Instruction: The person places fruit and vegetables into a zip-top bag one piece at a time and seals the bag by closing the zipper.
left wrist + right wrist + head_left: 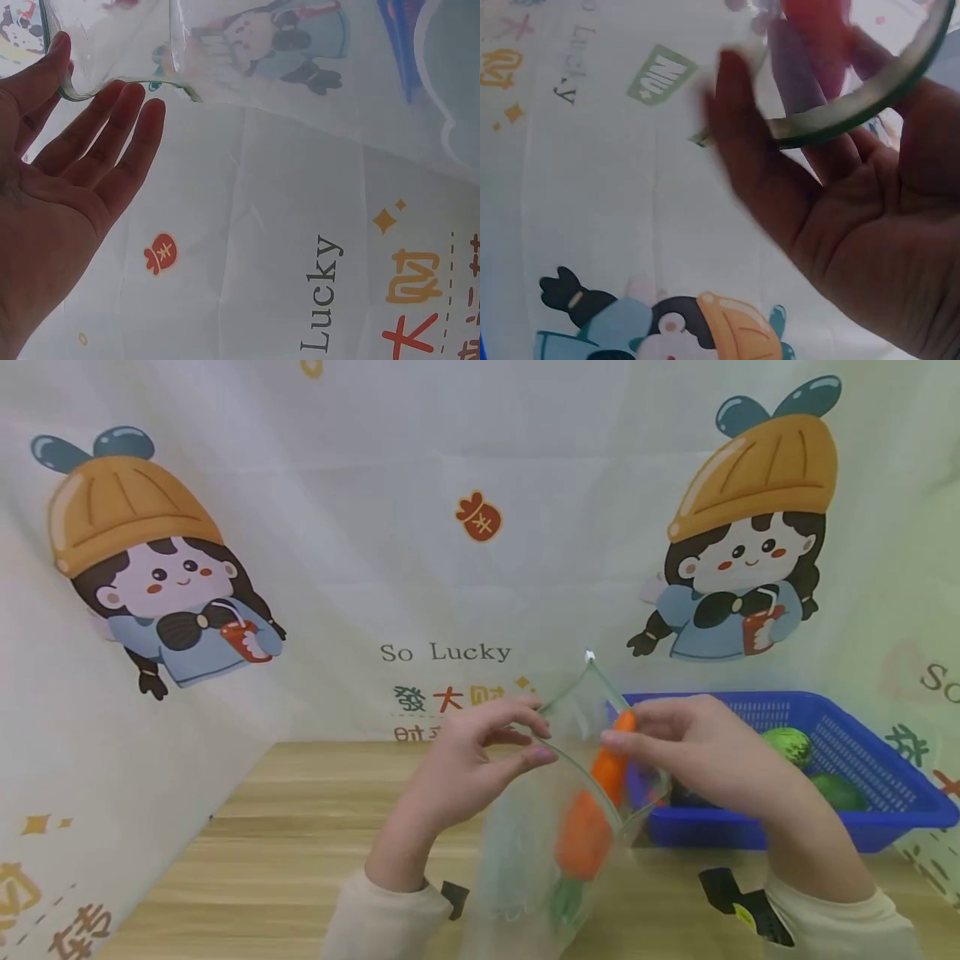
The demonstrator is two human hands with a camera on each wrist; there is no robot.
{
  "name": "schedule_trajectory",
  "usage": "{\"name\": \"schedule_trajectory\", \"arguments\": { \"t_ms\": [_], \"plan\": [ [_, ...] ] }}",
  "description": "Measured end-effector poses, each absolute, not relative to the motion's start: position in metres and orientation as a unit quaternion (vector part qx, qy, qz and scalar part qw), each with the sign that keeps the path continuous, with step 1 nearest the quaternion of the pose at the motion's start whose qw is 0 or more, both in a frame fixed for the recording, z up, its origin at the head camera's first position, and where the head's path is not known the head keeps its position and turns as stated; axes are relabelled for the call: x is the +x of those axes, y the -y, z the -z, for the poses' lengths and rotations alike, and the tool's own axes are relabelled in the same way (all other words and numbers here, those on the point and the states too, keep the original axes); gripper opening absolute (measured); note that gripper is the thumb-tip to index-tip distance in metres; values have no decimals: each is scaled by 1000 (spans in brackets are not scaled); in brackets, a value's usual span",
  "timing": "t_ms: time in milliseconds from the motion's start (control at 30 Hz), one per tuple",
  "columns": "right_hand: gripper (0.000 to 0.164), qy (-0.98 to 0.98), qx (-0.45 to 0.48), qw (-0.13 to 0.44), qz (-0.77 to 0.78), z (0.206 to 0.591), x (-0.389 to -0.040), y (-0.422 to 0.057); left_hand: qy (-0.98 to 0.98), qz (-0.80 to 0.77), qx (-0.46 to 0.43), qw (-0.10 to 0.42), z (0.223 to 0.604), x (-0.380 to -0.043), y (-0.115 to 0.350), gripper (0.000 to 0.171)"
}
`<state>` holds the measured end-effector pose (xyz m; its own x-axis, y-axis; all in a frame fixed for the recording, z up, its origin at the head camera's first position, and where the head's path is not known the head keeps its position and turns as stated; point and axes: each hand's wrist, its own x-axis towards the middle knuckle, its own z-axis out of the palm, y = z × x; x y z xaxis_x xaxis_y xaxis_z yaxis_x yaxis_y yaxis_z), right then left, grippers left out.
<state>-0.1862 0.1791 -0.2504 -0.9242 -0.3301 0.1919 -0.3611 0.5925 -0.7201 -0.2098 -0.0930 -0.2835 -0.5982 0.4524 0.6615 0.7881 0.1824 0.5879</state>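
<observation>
A translucent zip bag point(510, 852) with a green rim hangs between the hands, its mouth spread wide. The left hand point(491, 752) pinches one side of that rim between thumb and fingers; in the left wrist view the left hand point(82, 165) has its other fingers extended along the bag edge. At the opposite side, the right hand point(690, 747) grips the narrow orange end of a toy carrot point(588, 827) at the mouth. The carrot's wide end and green top point down inside the bag. In the right wrist view the rim crosses the right hand's fingers point(742, 127).
A blue plastic basket point(750, 837) stands right of the bag, behind the right hand, holding green round produce point(787, 745) and other items partly hidden. Underneath is a wood-patterned table point(300, 843). A printed cloth point(337, 568) hangs behind and at the sides.
</observation>
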Motion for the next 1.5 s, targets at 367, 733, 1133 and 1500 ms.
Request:
{"name": "schedule_trajectory", "arguments": {
  "t_ms": [367,733,1133,1500],
  "plan": [
    [43,882,195,106,-416,256,-191,-172,734,512,-382,229,276,-204,102,15],
    [33,833,208,201,-471,262,-200,-178,719,573,-294,261,272,-211,122,15],
    [31,820,287,191,-457,265,-205,-177,747,560,-275,232,276,-217,125,18],
    [44,901,257,133,-324,269,-219,-198,747,562,-268,233,278,-219,126,19]
  ]
}}
